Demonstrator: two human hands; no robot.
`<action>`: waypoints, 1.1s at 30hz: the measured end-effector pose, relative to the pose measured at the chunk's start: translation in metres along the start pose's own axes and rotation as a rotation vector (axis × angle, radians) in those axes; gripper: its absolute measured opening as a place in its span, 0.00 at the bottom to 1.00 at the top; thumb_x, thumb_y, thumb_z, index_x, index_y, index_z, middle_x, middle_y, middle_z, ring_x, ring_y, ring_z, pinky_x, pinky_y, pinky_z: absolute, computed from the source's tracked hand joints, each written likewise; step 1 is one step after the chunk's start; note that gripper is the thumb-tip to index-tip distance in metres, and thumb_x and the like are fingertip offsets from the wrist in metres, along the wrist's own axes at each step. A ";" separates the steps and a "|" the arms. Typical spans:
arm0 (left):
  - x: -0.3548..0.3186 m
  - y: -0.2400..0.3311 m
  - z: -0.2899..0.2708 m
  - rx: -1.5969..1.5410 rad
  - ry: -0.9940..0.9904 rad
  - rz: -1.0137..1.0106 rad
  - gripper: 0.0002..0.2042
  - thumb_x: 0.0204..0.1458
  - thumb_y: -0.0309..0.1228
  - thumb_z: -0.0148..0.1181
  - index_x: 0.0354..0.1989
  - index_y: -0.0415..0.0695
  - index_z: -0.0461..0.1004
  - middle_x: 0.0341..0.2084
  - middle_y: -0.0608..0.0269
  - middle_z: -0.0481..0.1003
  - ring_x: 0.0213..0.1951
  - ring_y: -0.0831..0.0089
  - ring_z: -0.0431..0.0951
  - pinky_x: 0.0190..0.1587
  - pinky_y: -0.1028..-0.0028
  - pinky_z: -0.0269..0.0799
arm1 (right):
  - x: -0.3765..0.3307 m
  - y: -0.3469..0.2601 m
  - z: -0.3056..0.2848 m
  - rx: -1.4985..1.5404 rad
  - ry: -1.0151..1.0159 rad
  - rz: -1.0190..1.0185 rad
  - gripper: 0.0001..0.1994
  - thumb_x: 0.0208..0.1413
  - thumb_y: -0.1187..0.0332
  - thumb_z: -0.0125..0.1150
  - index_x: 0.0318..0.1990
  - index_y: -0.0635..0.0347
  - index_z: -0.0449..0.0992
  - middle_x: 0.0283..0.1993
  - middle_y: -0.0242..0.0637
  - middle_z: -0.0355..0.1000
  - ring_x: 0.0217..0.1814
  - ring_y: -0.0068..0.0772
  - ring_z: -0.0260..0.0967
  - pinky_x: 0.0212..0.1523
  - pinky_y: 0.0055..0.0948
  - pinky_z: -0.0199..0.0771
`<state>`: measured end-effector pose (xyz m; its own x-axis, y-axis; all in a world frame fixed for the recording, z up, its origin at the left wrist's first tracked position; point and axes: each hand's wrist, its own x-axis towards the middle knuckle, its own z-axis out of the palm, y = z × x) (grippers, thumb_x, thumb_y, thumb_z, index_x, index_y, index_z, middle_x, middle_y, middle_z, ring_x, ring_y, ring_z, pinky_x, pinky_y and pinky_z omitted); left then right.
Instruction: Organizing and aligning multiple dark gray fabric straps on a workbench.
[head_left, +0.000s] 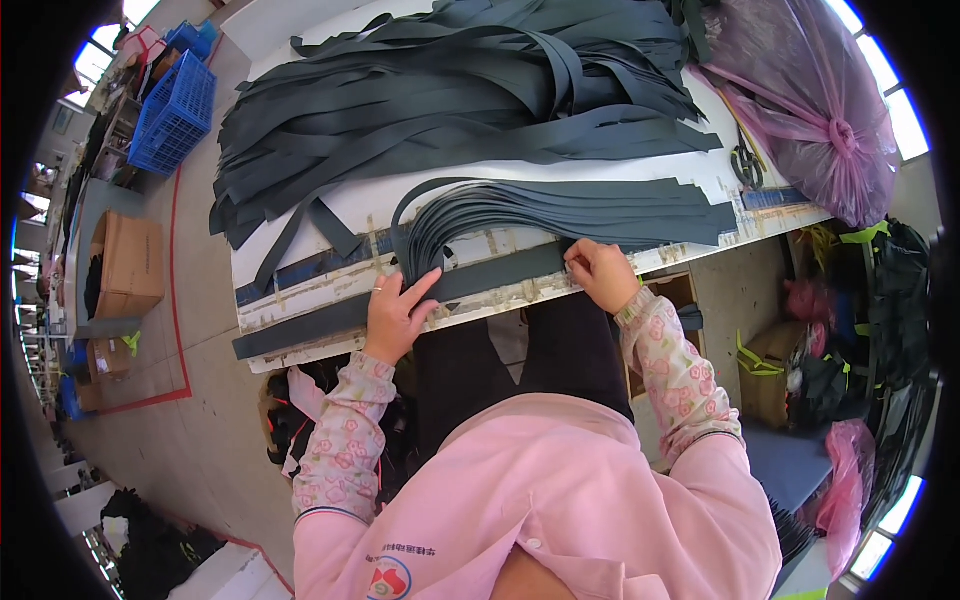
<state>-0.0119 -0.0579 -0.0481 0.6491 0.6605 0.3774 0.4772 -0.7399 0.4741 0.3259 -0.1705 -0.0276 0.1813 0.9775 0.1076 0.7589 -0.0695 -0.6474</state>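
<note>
A bundle of dark grey-green fabric strips (570,205) lies on the table, its left end curving down toward me. My left hand (395,312) is at that curved end, thumb and fingers spread, the fingertips touching the strips. It wears a ring. One single flat strip (310,325) of the same fabric runs along the table's front edge, passing beneath both hands. My right hand (605,275) is closed in a pinch at the right part of this flat strip, near the bundle's lower edge. A big loose heap of similar strips (460,95) lies farther back.
Black-handled scissors (746,165) lie on the white table (700,160) at the right. Beside them sits a large pink plastic bag (815,110). A blue crate (172,112) and a cardboard box (130,262) stand at the left. Boxes and dark goods crowd the right side.
</note>
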 end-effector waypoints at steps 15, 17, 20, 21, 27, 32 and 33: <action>-0.004 0.003 0.002 0.080 0.019 0.032 0.24 0.46 0.24 0.64 0.55 0.56 0.79 0.32 0.54 0.67 0.35 0.54 0.68 0.38 0.60 0.67 | 0.001 -0.080 0.071 0.542 -0.714 0.141 0.25 0.54 0.71 0.59 0.62 0.60 0.69 0.30 0.44 0.78 0.32 0.42 0.78 0.40 0.38 0.77; 0.001 0.004 0.003 0.081 0.015 0.025 0.24 0.46 0.24 0.64 0.55 0.57 0.80 0.32 0.54 0.67 0.35 0.54 0.68 0.38 0.61 0.67 | 0.015 -0.093 0.074 0.375 -0.467 -0.005 0.27 0.54 0.71 0.58 0.63 0.59 0.67 0.30 0.46 0.78 0.33 0.46 0.77 0.40 0.41 0.77; -0.001 0.004 -0.002 0.082 0.010 0.053 0.25 0.45 0.22 0.63 0.54 0.57 0.80 0.32 0.54 0.67 0.35 0.54 0.68 0.38 0.61 0.68 | 0.028 -0.102 0.082 0.188 -0.223 -0.151 0.29 0.54 0.70 0.58 0.65 0.58 0.64 0.31 0.50 0.77 0.35 0.54 0.76 0.41 0.46 0.76; -0.001 0.003 -0.002 0.076 0.030 0.056 0.25 0.45 0.22 0.63 0.54 0.57 0.80 0.31 0.54 0.67 0.34 0.54 0.68 0.38 0.61 0.67 | 0.031 -0.107 0.087 0.165 -0.210 -0.148 0.29 0.54 0.69 0.58 0.66 0.57 0.63 0.32 0.51 0.77 0.36 0.56 0.76 0.41 0.48 0.76; 0.006 0.004 0.002 0.058 0.043 0.040 0.23 0.48 0.25 0.62 0.55 0.57 0.79 0.27 0.53 0.63 0.31 0.53 0.66 0.34 0.59 0.64 | 0.022 -0.101 0.109 0.338 -0.076 -0.063 0.06 0.55 0.70 0.62 0.38 0.61 0.78 0.23 0.46 0.73 0.24 0.46 0.74 0.29 0.39 0.73; 0.004 0.002 0.000 0.004 0.033 0.003 0.22 0.49 0.27 0.62 0.56 0.58 0.79 0.27 0.55 0.62 0.30 0.56 0.65 0.35 0.61 0.64 | 0.017 -0.109 0.118 0.290 -0.154 -0.102 0.04 0.52 0.70 0.63 0.34 0.57 0.78 0.22 0.39 0.74 0.26 0.46 0.74 0.41 0.41 0.72; 0.002 0.002 0.000 0.000 0.044 -0.002 0.23 0.49 0.27 0.62 0.56 0.58 0.79 0.27 0.55 0.62 0.30 0.56 0.65 0.35 0.61 0.64 | 0.017 -0.111 0.120 0.243 -0.144 -0.100 0.04 0.52 0.71 0.63 0.35 0.57 0.78 0.21 0.38 0.73 0.26 0.44 0.73 0.42 0.40 0.71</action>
<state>-0.0099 -0.0580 -0.0460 0.6217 0.6670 0.4106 0.4786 -0.7385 0.4749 0.1699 -0.1225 -0.0447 0.0092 0.9965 0.0830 0.5931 0.0614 -0.8028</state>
